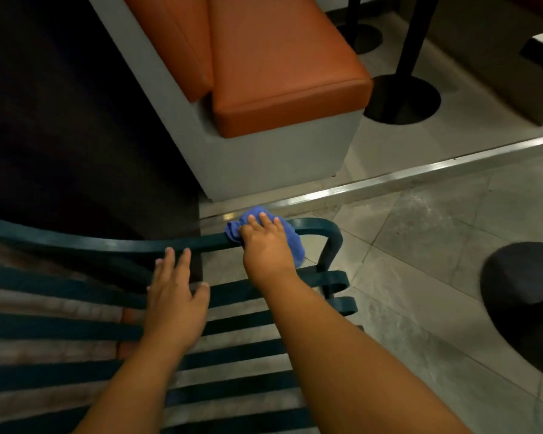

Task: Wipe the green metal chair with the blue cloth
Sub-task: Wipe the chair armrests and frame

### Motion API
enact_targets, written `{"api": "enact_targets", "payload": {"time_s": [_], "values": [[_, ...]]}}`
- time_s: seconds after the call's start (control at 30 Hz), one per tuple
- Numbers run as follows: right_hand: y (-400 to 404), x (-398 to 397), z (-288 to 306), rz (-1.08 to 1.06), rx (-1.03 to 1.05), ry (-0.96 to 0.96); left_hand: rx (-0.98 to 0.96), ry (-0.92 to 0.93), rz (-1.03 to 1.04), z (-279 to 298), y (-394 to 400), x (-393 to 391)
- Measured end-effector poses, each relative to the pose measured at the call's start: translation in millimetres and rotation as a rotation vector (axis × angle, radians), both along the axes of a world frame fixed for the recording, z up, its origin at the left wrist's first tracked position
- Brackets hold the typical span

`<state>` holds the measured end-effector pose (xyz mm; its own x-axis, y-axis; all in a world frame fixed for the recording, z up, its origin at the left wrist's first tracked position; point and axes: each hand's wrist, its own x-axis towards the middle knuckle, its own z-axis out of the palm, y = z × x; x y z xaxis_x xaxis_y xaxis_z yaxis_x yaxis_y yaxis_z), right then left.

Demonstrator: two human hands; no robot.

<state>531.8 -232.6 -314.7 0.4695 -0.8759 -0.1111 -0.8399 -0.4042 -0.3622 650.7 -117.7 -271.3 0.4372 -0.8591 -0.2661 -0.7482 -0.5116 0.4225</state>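
My right hand [264,242] grips the blue cloth [290,242] on the green chair's top rail [123,244] — I'd press firmly along it, left hand [174,303] open, steadying the slats.

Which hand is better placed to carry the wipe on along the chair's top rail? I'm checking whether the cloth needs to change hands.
Right. The right hand already presses the blue cloth onto the green chair's top rail, near its curved end. The left hand holds no cloth and lies open over the slats.
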Motion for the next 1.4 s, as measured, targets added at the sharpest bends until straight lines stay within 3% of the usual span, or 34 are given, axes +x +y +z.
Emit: {"api": "enact_targets", "payload": {"time_s": [0.13,0.3,0.37,0.53,0.87,0.97,1.13,1.4], "values": [[-1.7,-20.3,-8.1,0.010,-0.049,-0.042,-0.021,-0.045,-0.088,5.2,26.8,13.2],[4.7,-37.6,-9.9,-0.403,0.050,-0.072,-0.002,-0.217,-0.143,26.8,32.2,36.1],[10.7,-20.0,-8.9,-0.447,0.041,-0.040,0.016,-0.300,-0.147,38.6,31.0,50.7],[26.8,40.9,-8.8,-0.156,-0.040,0.069,0.022,-0.465,-0.126,65.1,31.4,87.5],[45.6,149.3,22.9,0.296,0.181,0.056,0.116,-0.516,-0.147,95.8,31.4,120.6],[38.3,127.4,17.3,0.243,0.177,0.136,0.136,-0.510,-0.124,102.9,39.6,129.9],[48.8,119.2,7.2,-0.070,0.134,0.126,0.174,-0.543,-0.118,109.2,51.1,143.2],[67.3,194.8,24.3,0.086,0.217,-0.073,0.133,-0.684,0.092,123.2,65.8,162.7]]}}
